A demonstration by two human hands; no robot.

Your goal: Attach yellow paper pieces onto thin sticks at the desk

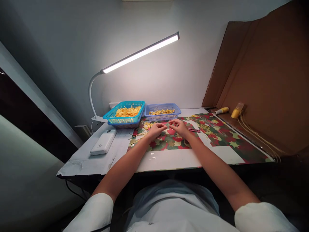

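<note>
Over the patterned sheet on the table, my left hand (157,130) is closed in a pinch. Facing it a short gap away, my right hand (179,128) also has its fingertips pressed together. Whatever lies between the fingers is too small to make out. Just right of my right hand is a slim pink tool (194,130), its kind unclear. Yellow petal-like pieces (147,125) lie beyond my left hand, and thin yellow stem-like strips (136,140) to its left. A small pile of fine yellow bits (205,128) rests farther right.
A teal basket (124,121) of yellow pieces sits stacked on another; a lavender basket (164,116) with smaller yellow pieces stands beside it. A lit lamp (142,54) arches above. A white power bank (103,142) lies at left. Cardboard (260,71) rises at right near a yellow-ended roll (221,111).
</note>
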